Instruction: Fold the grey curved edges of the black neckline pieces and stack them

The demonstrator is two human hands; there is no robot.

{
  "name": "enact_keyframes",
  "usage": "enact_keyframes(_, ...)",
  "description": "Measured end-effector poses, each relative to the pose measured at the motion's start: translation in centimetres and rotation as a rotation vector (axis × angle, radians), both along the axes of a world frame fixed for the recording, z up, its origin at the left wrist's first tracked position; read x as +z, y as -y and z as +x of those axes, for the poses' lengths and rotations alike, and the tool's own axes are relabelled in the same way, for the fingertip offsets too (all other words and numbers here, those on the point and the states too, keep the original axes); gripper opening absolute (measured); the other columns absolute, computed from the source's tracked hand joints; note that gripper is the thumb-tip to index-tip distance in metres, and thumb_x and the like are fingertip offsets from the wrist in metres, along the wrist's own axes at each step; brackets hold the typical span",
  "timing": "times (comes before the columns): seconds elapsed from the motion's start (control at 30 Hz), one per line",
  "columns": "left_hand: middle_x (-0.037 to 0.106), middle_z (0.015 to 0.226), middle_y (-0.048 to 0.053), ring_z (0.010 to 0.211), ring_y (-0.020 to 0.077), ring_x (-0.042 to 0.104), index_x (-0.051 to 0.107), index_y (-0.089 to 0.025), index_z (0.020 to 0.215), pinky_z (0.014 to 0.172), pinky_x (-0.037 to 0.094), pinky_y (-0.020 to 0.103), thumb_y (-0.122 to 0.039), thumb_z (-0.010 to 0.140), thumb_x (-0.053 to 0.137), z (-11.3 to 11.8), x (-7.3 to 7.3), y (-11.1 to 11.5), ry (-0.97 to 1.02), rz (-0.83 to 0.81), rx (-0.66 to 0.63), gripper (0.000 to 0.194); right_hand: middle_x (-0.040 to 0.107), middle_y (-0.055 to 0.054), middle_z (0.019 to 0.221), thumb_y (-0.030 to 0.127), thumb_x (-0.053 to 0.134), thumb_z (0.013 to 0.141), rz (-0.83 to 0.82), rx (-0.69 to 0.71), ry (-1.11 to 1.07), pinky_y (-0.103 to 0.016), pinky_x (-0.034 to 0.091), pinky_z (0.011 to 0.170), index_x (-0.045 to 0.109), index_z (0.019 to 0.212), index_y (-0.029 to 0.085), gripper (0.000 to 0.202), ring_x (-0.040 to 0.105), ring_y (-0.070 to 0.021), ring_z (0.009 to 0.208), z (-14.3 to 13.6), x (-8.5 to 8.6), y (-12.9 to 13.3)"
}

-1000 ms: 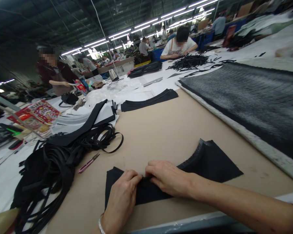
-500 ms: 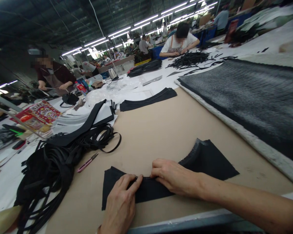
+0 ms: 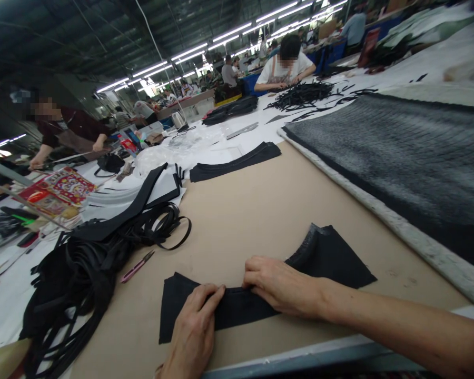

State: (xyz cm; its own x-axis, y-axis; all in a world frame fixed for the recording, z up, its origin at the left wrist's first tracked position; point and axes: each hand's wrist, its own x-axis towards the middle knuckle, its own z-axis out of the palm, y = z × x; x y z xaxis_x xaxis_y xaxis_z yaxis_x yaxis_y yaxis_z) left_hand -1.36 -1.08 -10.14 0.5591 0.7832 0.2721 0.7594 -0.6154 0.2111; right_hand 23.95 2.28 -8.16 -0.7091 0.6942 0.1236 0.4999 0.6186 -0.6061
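Black fabric [image 3: 245, 310] runs crosswise under left hand [image 3: 195, 323] and right hand [image 3: 282, 284].

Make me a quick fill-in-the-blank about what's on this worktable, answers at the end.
Both the left hand and the right hand touch fabric coloured ____.
The small tool near the coiled strips has a ____ handle.
Of the two hands, the ____ one is closer to that tool.

Answers: black; pink; left.

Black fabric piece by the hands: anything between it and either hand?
Nothing visible: left hand and right hand both touch the black fabric piece. Pink snips lie off to the left, outside both contacts.
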Motion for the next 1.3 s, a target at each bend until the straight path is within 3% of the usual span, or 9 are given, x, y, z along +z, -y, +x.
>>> enact_keyframes(0.17,0.060,0.109,0.007,0.101,0.0179,0.057,0.055,-0.024,0.126,0.087,0.053,0.033,-0.002,0.084,0.038,1.3,0.9,-0.5,0.001,-0.108,-0.024,0.050,0.060,-0.006,0.089,0.008,0.045,0.086,0.020,0.004,0.015,-0.027,0.042,0.078,0.064,0.091,0.016,0.021,0.054,-0.0168,0.086,0.0,-0.1,0.0)
enact_keyframes(0.33,0.063,0.106,0.008,0.098,0.0181,0.057,0.056,-0.018,0.126,0.087,0.053,0.032,-0.001,0.084,0.036,2.1,-0.1,-0.2,-0.040,0.017,-0.100,0.050,0.059,-0.006,0.085,0.009,0.042,0.089,0.084,0.032,0.046,-0.027,0.041,0.075,0.064,0.086,0.015,0.023,0.052,-0.0164,0.081,-0.1,-0.1,0.0)
enact_keyframes(0.5,0.063,0.117,0.008,0.113,0.0191,0.052,0.053,-0.013,0.129,0.095,0.049,0.029,0.003,0.076,0.034,1.9,-0.5,0.7,-0.117,0.208,-0.143,0.058,0.059,-0.006,0.083,0.011,0.040,0.092,0.121,0.049,0.075,-0.028,0.040,0.075,0.064,0.087,0.015,0.025,0.050,-0.0168,0.079,-0.2,0.1,0.1)
enact_keyframes(0.73,0.063,0.109,0.009,0.100,0.0213,0.057,0.052,-0.017,0.131,0.087,0.053,0.035,-0.001,0.076,0.038,3.2,0.6,1.4,-0.158,0.121,-0.034,0.059,0.060,-0.007,0.091,0.009,0.041,0.091,0.084,0.050,0.007,-0.028,0.041,0.081,0.064,0.096,0.015,0.024,0.053,-0.0165,0.088,-0.2,-0.3,0.1)
enact_keyframes(0.87,0.062,0.113,0.010,0.105,0.0225,0.056,0.053,-0.020,0.131,0.089,0.051,0.037,-0.001,0.074,0.038,3.4,0.0,1.9,-0.184,0.215,-0.018,0.062,0.060,-0.007,0.091,0.011,0.040,0.093,0.106,0.062,0.024,-0.029,0.041,0.082,0.063,0.093,0.014,0.024,0.053,-0.0165,0.088,0.0,-0.3,0.1)
enact_keyframes(1.0,0.060,0.122,0.009,0.114,0.0214,0.053,0.052,-0.021,0.131,0.095,0.046,0.036,-0.003,0.077,0.039,2.1,-0.2,2.0,-0.217,0.282,-0.080,0.058,0.061,-0.007,0.091,0.012,0.040,0.093,0.111,0.048,0.057,-0.029,0.041,0.082,0.063,0.092,0.015,0.023,0.053,-0.0168,0.088,-0.2,-0.1,0.5)
enact_keyframes(1.17,0.062,0.123,0.004,0.116,0.0149,0.054,0.045,-0.020,0.134,0.106,0.035,0.035,-0.002,0.084,0.035,0.5,0.8,1.3,-0.198,0.179,-0.152,0.054,0.061,-0.006,0.095,0.011,0.052,0.084,0.094,-0.080,0.086,-0.032,0.040,0.085,0.057,0.094,0.016,0.012,0.054,-0.0195,0.091,-1.0,0.0,1.4)
enact_keyframes(1.3,0.066,0.109,0.004,0.103,0.0182,0.059,0.053,-0.022,0.122,0.099,0.039,0.040,-0.018,0.090,0.048,2.0,1.5,0.9,-0.086,0.049,0.003,0.033,0.062,-0.007,0.098,0.014,0.058,0.082,0.047,-0.145,0.078,-0.033,0.041,0.084,0.055,0.098,0.015,0.016,0.055,-0.0207,0.092,-1.2,-0.1,1.8)
